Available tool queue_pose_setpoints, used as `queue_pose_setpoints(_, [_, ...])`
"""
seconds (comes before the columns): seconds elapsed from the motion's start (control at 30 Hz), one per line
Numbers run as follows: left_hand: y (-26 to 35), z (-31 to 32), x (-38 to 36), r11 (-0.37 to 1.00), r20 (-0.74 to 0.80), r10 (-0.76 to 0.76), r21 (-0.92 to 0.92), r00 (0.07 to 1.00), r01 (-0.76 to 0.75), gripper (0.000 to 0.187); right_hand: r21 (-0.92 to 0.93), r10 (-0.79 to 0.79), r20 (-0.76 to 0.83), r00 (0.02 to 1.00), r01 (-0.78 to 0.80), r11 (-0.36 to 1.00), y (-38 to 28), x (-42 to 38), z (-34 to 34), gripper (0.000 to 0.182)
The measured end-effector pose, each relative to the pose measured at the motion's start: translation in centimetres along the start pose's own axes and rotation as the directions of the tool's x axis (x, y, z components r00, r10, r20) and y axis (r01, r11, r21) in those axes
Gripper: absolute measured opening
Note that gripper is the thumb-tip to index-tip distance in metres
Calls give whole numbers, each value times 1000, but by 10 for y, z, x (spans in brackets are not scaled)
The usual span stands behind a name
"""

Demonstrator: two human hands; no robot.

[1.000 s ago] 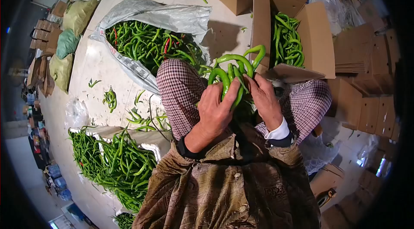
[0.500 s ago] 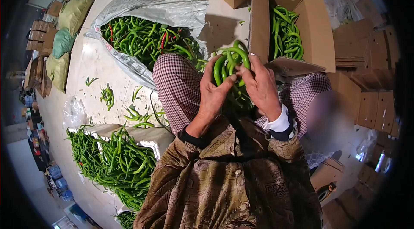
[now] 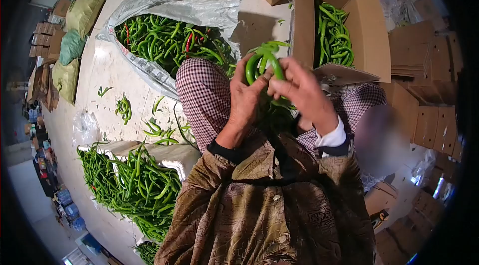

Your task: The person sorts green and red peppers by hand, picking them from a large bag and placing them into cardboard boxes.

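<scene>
A bunch of long curved green chili peppers is held upright above my lap. My left hand grips the bunch from the left side. My right hand closes on the same bunch from the right, fingers over the lower stems. Both hands are between my knees in checked trousers. An open cardboard box partly filled with green peppers stands just beyond my right hand.
A grey sack lies open ahead-left, full of green and a few red peppers. A heap of green peppers spreads at my left. Loose peppers dot the floor. Flat cartons stack on the right; filled bags sit far left.
Both hands raised the bunch slightly and gathered it tighter; the pepper tips now curl closer together. My right hand shifted lower and outward along the stems.
</scene>
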State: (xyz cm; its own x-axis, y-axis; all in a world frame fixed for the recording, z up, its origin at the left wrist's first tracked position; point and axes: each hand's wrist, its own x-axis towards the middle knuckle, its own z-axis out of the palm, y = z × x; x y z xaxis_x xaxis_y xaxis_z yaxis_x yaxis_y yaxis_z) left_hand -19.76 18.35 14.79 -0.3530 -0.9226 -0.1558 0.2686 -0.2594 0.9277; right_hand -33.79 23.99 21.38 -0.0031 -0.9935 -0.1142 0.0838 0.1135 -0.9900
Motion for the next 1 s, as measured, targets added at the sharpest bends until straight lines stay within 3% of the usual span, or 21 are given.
queue_pose_setpoints(0.03, [4,-3,4,987,9,-114,-113,993,114,51,-149,105,23,994,-101,984,-15,-7,7,27])
queue_pose_setpoints(0.07, [6,-6,7,993,9,-93,-65,996,93,49,-364,-125,41,991,132,922,-20,-15,17,29])
queue_pose_setpoints(0.1, [2,-12,16,990,3,-4,142,1000,3,46,-548,-337,106,936,338,765,-24,-22,26,31])
queue_pose_setpoints(0.13, [-6,-19,22,993,-15,-8,116,1000,10,44,-599,-462,174,870,466,651,-31,-23,29,24])
queue_pose_setpoints(0.17, [-1,-18,26,996,-27,-9,90,1000,12,42,-600,-464,172,869,466,650,-40,-26,26,24])
queue_pose_setpoints(0.2, [5,-15,25,999,-102,26,-17,994,-28,40,-525,-388,100,916,380,762,-50,-32,20,28])
queue_pose_setpoints(0.23, [-8,-25,27,976,-85,-85,-208,993,66,40,-433,-300,38,953,286,855,-57,-38,14,32])
queue_pose_setpoints(0.27, [0,-24,27,966,-54,-105,-243,993,89,41,-164,-81,-49,995,72,984,-59,-45,8,28])
queue_pose_setpoints(0.3, [7,-23,26,953,-21,-126,-279,992,115,42,-164,-82,-51,995,73,984,-55,-51,-1,28])
queue_pose_setpoints(0.4, [19,-28,24,929,-18,-115,-356,993,101,45,-523,121,437,891,142,840,-23,-64,-27,33])
queue_pose_setpoints(0.43, [20,-30,24,929,-21,-115,-357,993,100,45,-619,202,407,891,106,778,-9,-74,-27,38])
queue_pose_setpoints(0.5, [25,-33,22,915,65,-105,-385,992,122,48,-721,53,351,935,233,653,14,-84,-28,37])
queue_pose_setpoints(0.57, [27,-34,20,923,111,-111,-358,988,144,57,-770,59,40,997,-7,638,11,-78,-21,35])
queue_pose_setpoints(0.63, [28,-31,19,864,219,-54,-478,974,156,69,-666,29,-75,997,-72,742,-1,-64,-14,32])
queue_pose_setpoints(0.7, [31,-31,17,859,270,-53,-479,961,182,75,-253,80,-212,974,-134,958,-16,-51,-5,34])
queue_pose_setpoints(0.73, [31,-30,16,849,317,-49,-486,947,206,81,-261,-21,-175,984,-26,965,-14,-44,-3,50])
queue_pose_setpoints(0.77, [35,-25,12,849,319,-50,-485,946,208,81,-260,-21,-178,984,-27,965,-4,-37,1,50])
queue_pose_setpoints(0.83, [44,-13,4,947,272,-65,-287,960,145,88,77,-4,-192,981,19,997,18,-24,12,72])
queue_pose_setpoints(0.87, [42,-9,4,999,257,-18,-26,966,26,96,191,-42,-103,994,61,980,16,-20,18,88])
queue_pose_setpoints(0.97, [37,3,-16,891,355,71,398,932,-219,101,-88,-117,-228,967,99,991,35,-12,31,97])
queue_pose_setpoints(1.0, [34,0,-18,793,432,147,485,890,-367,100,113,-28,-215,976,54,992,35,-11,28,90])
